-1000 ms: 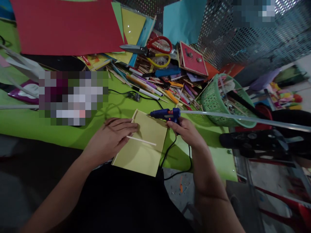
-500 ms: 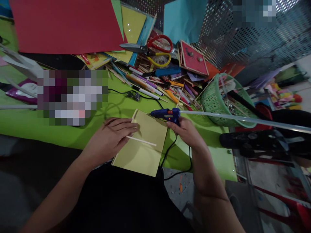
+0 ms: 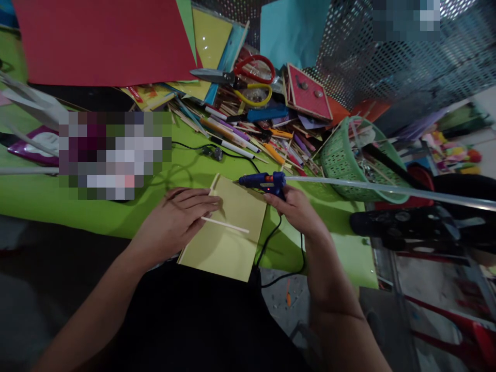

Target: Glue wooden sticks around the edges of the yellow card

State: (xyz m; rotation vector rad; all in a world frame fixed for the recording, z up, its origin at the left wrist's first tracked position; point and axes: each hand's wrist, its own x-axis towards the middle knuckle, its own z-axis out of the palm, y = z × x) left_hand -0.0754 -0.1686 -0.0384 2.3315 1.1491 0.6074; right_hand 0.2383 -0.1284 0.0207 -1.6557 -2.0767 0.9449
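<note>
The glue gun (image 3: 267, 181) is being gripped by the curled right hand (image 3: 296, 209), nozzle pointing left at the far edge of the yellow card (image 3: 228, 253). The white stick (image 3: 228, 225) is extending crosswise over the card from the left hand (image 3: 182, 214), whose fingers are lying together; its grip cannot be told. Green tabletop (image 3: 194, 170) is showing between card and pens (image 3: 232, 148).

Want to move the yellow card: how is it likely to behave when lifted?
The yellow card looks flat and straight-edged, so probably fairly stiff. It looks thin, so likely light. If tilted, the slender white stick on it might slide or roll, unless the left hand pins it.
</note>
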